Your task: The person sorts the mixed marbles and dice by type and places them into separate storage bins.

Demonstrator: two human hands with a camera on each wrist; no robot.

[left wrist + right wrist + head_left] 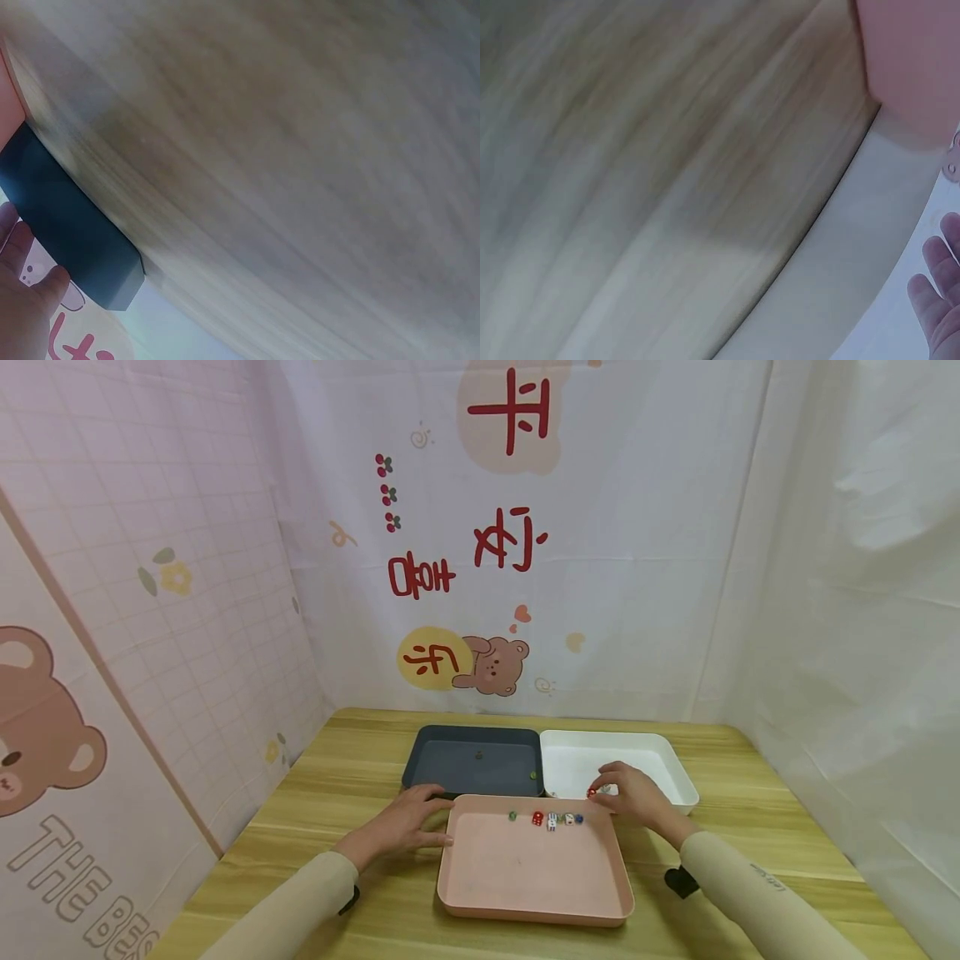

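Observation:
In the head view my right hand point(628, 792) pinches a red die point(592, 792) between thumb and fingertips, over the near left part of the white tray point(671, 760). By the left rim of the pink tray point(525, 881) is my left hand point(405, 822), fingers loosely spread and fingertips right at the rim. Along the far side of the pink tray lie another red die point(537, 818), white dice point(552, 822), a green piece point(512, 816) and a blue piece point(579, 819). The wrist views catch only fingers of the left hand point(30, 281) and right hand point(941, 289).
Behind the pink tray, a dark blue-grey tray point(450, 760) stands beside the white one, with a small green piece point(533, 774) inside. A small pale piece point(605, 789) lies in the white tray. Printed cloth point(637, 568) surrounds the wooden table point(360, 743).

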